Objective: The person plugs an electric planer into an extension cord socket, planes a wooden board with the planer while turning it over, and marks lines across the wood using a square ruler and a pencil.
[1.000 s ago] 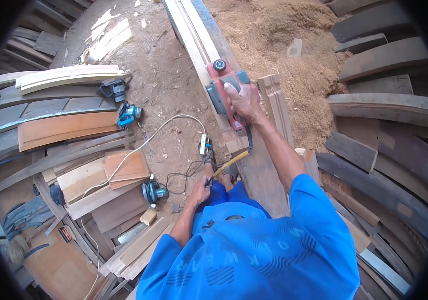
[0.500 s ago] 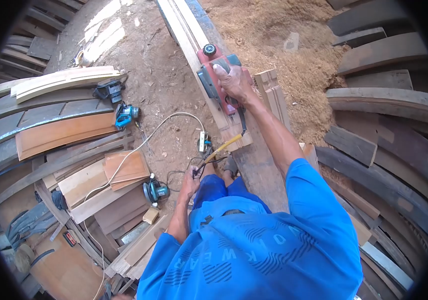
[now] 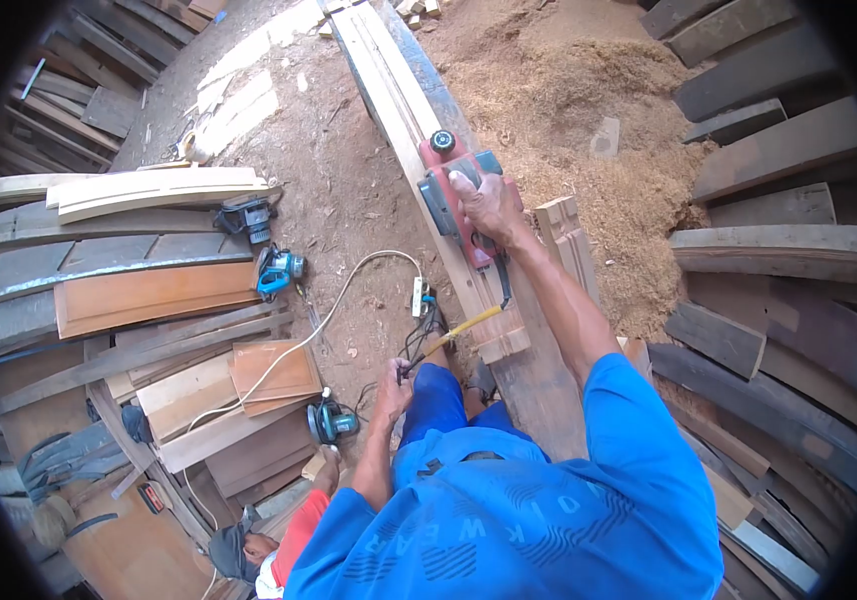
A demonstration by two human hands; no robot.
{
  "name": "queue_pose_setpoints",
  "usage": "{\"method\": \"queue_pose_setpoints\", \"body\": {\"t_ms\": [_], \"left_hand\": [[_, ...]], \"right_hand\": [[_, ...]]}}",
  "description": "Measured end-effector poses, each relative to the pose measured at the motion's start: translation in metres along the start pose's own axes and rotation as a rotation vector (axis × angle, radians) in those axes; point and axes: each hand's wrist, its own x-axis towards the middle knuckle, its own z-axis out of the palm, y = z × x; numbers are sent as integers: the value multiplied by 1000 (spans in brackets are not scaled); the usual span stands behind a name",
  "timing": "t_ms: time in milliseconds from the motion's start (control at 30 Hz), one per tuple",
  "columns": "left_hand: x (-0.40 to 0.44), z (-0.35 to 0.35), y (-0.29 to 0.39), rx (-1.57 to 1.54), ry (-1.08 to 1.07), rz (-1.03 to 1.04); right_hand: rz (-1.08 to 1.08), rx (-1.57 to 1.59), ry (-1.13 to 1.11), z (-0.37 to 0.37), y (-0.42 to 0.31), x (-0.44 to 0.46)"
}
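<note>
1. Right hand: arm stretched forward and slightly inward from a blue sleeve, back of the hand uppermost, thumb along the top. Grip closed around the handle of the planer; the undersides of the fingers are hidden.
2. Planer: red and grey, black knob at the front. Sits on the long piece of wood, toward its near end; its underside is out of sight.
3. Long piece of wood: grooved, laid lengthwise on the counter, partly covered by the planer.
4. Left hand: arm bent, held low beside the left knee. Grip narrow, closed on the cord; separate fingers hard to make out.
5. Cord: yellow stretch between the planer's rear and the left hand, dark at the held end; its course below is tangled and unclear.
6. Short grooved wood: just right of the planer.
7. Another person: red sleeve and dark cap at lower left, largely hidden by the blue shirt.
</note>
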Motion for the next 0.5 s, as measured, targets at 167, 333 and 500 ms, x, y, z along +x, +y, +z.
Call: {"method": "queue_pose_setpoints", "body": {"t_ms": [167, 333, 500], "left_hand": [[39, -1, -6, -35, -43, 15], [78, -7, 1, -43, -85, 54], [112, -13, 8, -45, -98, 10]], "right_hand": [[-12, -29, -6, -1, -20, 20], [-19, -11, -14, 5, -24, 60], [-38, -50, 6, 6, -37, 89]]}}
